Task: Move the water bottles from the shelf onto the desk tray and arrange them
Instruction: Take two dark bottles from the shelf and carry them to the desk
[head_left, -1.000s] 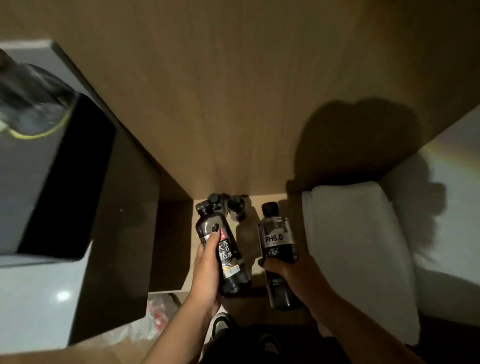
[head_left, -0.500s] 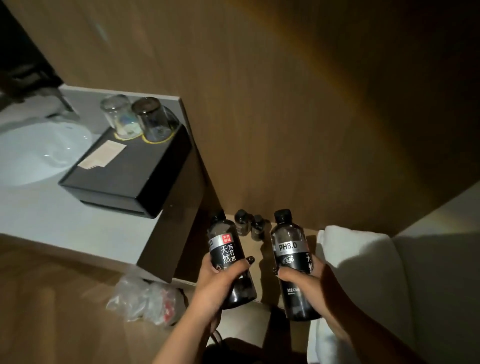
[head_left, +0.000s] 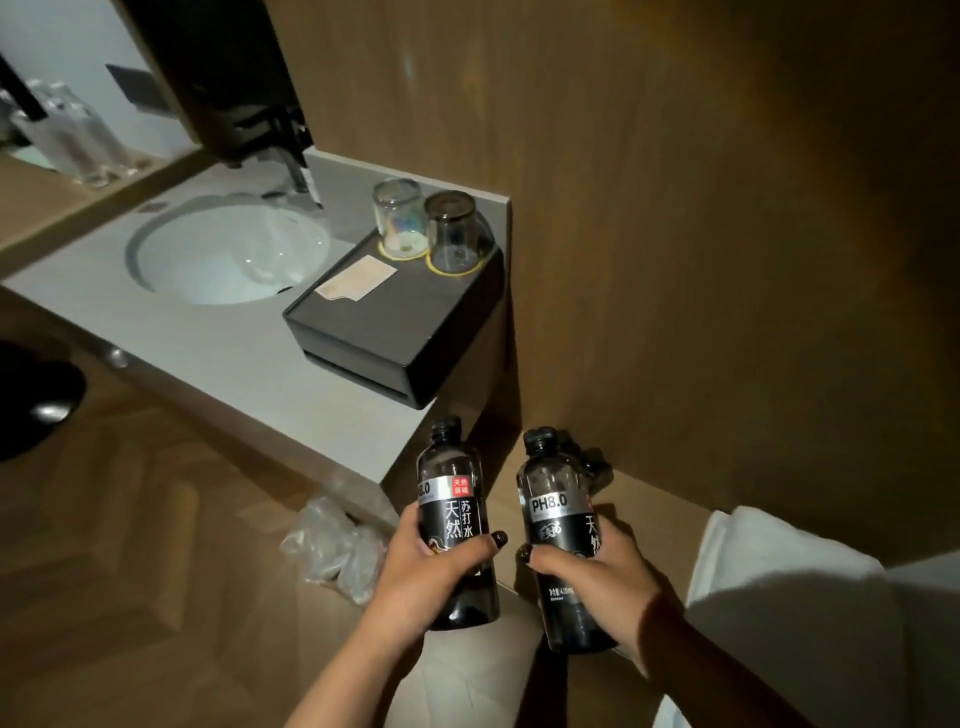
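Observation:
My left hand grips a dark water bottle with a black label, held upright in the air. Beside it, my right hand grips a second dark bottle marked PH8.0, also upright. Both bottles hang below the counter's near corner, above the low wooden shelf. Behind the right bottle, small dark bottle tops peek out on that shelf. The dark tray sits on the grey counter, up and to the left of my hands.
Two upturned glasses and a paper card stand on the tray. A white sink with a tap lies left of it. A white folded towel is at the right, a crumpled plastic bag on the wooden floor.
Both hands have lifted the bottles off the low shelf and carried them up and back. The view has swung up and left, bringing the whole counter, sink and tray into sight.

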